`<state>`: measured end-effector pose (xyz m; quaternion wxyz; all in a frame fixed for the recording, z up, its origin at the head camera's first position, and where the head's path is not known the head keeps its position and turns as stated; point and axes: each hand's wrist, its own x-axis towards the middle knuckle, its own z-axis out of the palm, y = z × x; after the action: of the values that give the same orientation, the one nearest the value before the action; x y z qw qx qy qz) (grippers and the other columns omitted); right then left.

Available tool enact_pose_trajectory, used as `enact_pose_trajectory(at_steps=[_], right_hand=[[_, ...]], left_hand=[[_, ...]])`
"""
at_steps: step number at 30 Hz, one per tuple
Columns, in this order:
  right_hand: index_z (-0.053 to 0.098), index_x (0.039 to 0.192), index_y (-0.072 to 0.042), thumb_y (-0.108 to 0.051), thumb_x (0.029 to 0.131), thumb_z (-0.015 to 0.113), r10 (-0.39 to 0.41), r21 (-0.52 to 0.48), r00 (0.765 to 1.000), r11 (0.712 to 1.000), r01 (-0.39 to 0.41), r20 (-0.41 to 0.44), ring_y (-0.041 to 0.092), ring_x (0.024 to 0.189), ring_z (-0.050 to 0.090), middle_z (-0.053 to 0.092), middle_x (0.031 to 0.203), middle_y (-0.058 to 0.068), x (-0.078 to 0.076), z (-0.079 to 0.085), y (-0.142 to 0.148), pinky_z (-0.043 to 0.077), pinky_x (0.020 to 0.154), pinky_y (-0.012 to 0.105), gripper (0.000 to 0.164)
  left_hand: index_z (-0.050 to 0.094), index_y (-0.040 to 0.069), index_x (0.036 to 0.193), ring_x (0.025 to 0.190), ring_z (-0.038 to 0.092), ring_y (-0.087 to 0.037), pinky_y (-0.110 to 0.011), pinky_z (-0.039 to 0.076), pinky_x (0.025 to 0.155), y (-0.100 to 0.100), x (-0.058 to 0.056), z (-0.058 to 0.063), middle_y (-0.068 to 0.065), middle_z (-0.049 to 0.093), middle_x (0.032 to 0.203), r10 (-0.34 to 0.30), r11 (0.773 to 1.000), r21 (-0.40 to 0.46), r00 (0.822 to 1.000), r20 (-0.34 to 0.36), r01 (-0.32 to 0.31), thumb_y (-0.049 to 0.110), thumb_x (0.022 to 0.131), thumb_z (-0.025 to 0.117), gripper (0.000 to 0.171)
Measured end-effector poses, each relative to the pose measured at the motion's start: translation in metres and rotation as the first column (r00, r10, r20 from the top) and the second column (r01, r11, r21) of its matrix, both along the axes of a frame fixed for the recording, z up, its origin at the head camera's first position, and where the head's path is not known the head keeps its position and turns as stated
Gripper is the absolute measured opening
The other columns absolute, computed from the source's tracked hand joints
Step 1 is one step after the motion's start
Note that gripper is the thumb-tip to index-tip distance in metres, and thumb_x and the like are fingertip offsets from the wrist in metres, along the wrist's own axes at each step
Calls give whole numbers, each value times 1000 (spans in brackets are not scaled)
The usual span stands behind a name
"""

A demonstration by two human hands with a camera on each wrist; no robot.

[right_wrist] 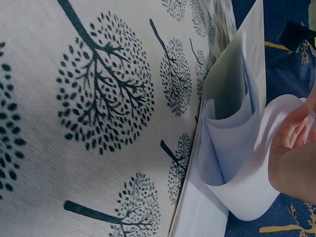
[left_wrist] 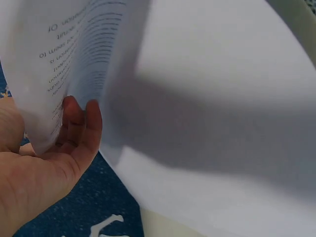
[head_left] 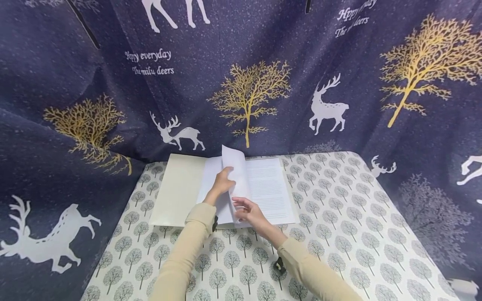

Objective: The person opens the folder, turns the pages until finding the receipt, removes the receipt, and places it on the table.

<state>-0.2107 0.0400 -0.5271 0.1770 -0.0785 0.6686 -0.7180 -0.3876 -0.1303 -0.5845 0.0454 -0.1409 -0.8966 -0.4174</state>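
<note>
A bound stack of paper with a cream cover lies open on the table. My left hand holds a raised, curling page near the middle of the spread. In the left wrist view, the left hand has its thumb on one side of the printed page and its fingers on the other. My right hand is at the page's lower end, fingers loosely bent. In the right wrist view, the right hand is partly cut off beside the curved sheets; its fingertip contact is unclear.
Printed text covers the flat right-hand page. A tree-patterned cloth covers the table. Behind it hangs a dark blue curtain with deer and trees. A small black device sits at the right wrist.
</note>
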Motion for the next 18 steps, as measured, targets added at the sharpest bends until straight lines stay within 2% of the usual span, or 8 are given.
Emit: enact_pose_trajectory(at_steps=[2,7,8,9,12,14,16,18], right_hand=[[48,140,-4,0,85,61,-5,-4,1000,1000,5,7,20,102,64,54,135,24,0,-1,-1,58,85,32,57],[48,139,-2,0,85,63,-16,3,1000,1000,16,8,14,97,64,55,135,25,0,-3,-1,57,83,29,57],[48,139,-2,0,85,63,-19,7,1000,1000,19,9,13,96,64,55,134,25,0,-3,-1,57,83,29,57],[48,139,-2,0,84,63,-22,9,1000,1000,22,7,12,96,64,55,134,24,0,-3,-1,57,83,29,57],[49,139,-3,-1,83,64,-35,12,999,999,35,7,9,94,63,56,133,24,-1,-4,-1,57,82,28,57],[49,139,-3,-1,83,64,-41,15,999,999,41,8,11,96,62,56,133,24,-1,-5,0,57,83,29,58],[48,139,-3,-1,83,64,-44,15,999,999,43,9,13,99,62,56,133,24,-1,-7,1,58,85,31,59],[47,140,-2,-1,83,64,-47,18,999,999,47,14,15,102,62,56,133,24,-1,-7,1,58,88,33,60]], left_hand=[[57,3,132,123,58,-30,-28,47,104,-6,-8,-14,-14,63,132,3,1000,10,1000,10,-3,11,71,70,62],[57,-12,126,129,50,-44,-48,39,113,7,59,73,-30,58,132,49,997,54,983,176,-59,1,70,66,58],[57,-12,125,129,50,-43,-47,39,114,7,64,77,-29,59,131,43,997,61,986,164,-54,2,71,67,57],[57,-11,126,130,51,-41,-46,38,114,5,67,77,-28,59,132,38,997,65,988,152,-48,3,71,68,58],[61,-2,126,124,57,-31,-35,45,108,-8,34,25,-18,63,131,19,995,100,993,115,-31,11,68,74,61],[62,2,127,122,59,-27,-30,47,104,-12,25,8,-15,65,130,17,993,112,995,101,-29,14,67,77,63],[59,1,130,124,57,-31,-33,47,106,-10,27,10,-18,61,134,30,990,130,986,167,-52,12,67,76,66],[54,-3,135,132,50,-38,-44,40,113,-4,47,39,-23,54,141,31,990,123,968,249,-63,9,68,76,72]])
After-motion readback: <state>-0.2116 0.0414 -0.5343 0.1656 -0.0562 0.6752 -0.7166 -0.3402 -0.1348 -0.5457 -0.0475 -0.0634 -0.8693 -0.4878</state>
